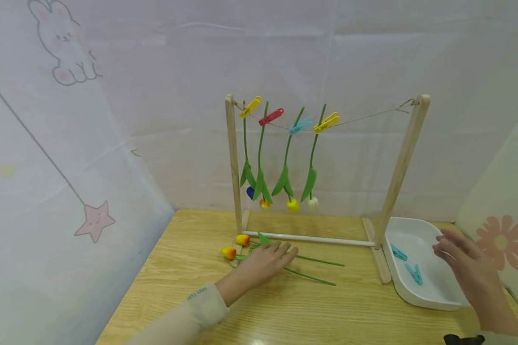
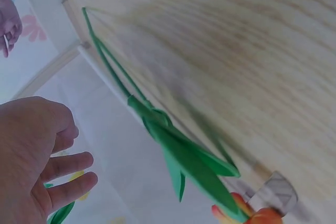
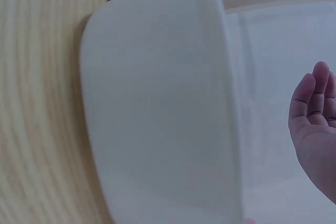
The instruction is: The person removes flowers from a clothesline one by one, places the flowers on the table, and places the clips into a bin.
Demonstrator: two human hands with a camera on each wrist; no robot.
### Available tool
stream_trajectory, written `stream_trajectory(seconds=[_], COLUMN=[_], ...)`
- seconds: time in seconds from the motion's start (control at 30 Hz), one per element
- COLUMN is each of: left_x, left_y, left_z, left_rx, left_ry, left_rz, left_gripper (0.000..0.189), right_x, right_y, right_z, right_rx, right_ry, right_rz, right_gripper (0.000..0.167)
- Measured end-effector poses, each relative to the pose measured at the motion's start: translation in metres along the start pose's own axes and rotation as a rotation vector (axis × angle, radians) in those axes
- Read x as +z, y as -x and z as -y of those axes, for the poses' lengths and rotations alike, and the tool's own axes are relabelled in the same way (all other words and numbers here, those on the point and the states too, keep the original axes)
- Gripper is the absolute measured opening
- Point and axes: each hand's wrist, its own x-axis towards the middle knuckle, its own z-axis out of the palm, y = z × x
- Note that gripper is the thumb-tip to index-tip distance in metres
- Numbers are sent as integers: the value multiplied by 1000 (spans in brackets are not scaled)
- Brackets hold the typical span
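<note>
Two artificial tulips with orange-yellow heads lie on the table, one tulip head (image 1: 229,253) nearer than the other tulip head (image 1: 242,239). My left hand (image 1: 262,262) hovers close over their green stems (image 1: 312,277), fingers loosely extended; the left wrist view shows the leaves (image 2: 184,161) beside the hand, outside its fingers. At the right, my right hand (image 1: 470,266) is over the far side of a white tray (image 1: 436,299), fingers slightly bent with nothing visible in them. Two light-blue clothespins (image 1: 414,274) lie in that tray.
Behind the loose tulips stands a wooden frame (image 1: 399,177) with a string (image 1: 367,116) across it. Several tulips hang head down from yellow, red and blue clothespins (image 1: 327,123). A white bar (image 1: 311,238) joins the frame's feet. Printed cloth (image 1: 190,96) surrounds the table.
</note>
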Motion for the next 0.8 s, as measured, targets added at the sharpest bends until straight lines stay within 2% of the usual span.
stream_trajectory(seconds=[0.13,0.23,0.4,0.5,0.6,0.7,0.8], left_x=[-7,-12,-20,-22,-25,-28,-31], left_y=[-2,-3,-6,-9,-12,-14,-17], left_z=[7,13,20,24,28,32,35], left_rx=[-17,-28,-38,-45,-55,-63,-69], left_ry=[25,25,-31,-50,-47,-38,-32], left_rz=[-57,-71,-80,-110,-145,-175,-207], left_gripper=[62,58,73,79,76,68,61], right_x=[9,16,30,38,45,52,58], right_y=[-8,-13,-23,-28,-33,-37,-40], right_z=[1,3,8,11,15,19,22], right_rx=[-28,-29,4,2,-8,-10,-7], right_ry=[50,100,241,252,261,344,374], right_rz=[44,66,41,49,68,50,43], right_gripper=[40,40,38,39,38,36,36])
